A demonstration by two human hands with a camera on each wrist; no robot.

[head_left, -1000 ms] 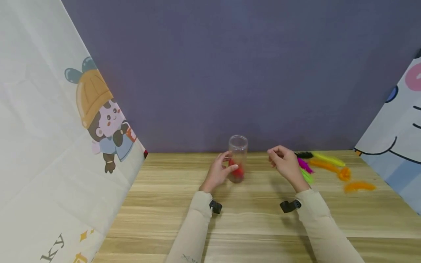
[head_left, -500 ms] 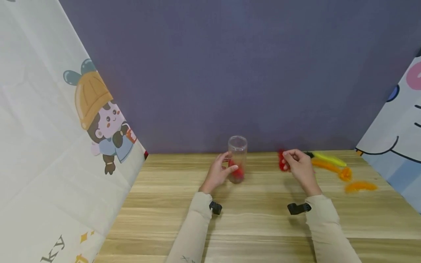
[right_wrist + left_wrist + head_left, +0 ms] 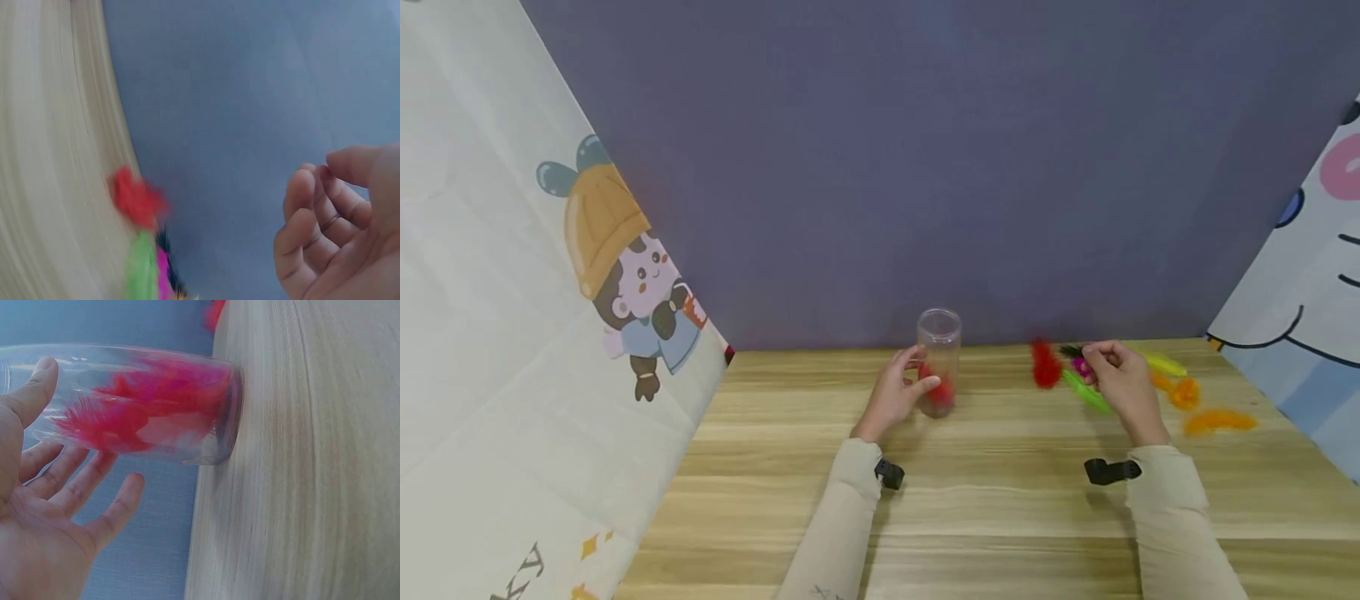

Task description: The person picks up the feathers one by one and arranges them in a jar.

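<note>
My left hand [image 3: 891, 394] holds a tall clear glass [image 3: 938, 350] that stands upright on the table, thumb on one side and fingers on the other. Inside its lower part lies red and pink fluff [image 3: 144, 403], perhaps chenille stems. My right hand [image 3: 1123, 387] hovers over the fluffy pieces at the right, its thumb and fingers loosely curled. In the right wrist view nothing shows between its fingertips. Nearest it are a red fluffy bundle [image 3: 1046, 364], a green strip [image 3: 1086, 392], a magenta piece [image 3: 1081, 367] and a black piece [image 3: 1067, 351], partly hidden by the hand.
Further right lie a yellow fluffy strip [image 3: 1167, 365], an orange piece with a round end [image 3: 1184, 393] and a separate orange strip [image 3: 1221, 422]. A grey-blue panel [image 3: 850, 208] rises behind the wooden table [image 3: 985, 508]. Printed sheets [image 3: 482, 333] flank it on both sides.
My right hand has moved right, away from the glass and past the red bundle, which has come into view along with the green strip. My left hand and the glass have stayed in place.
</note>
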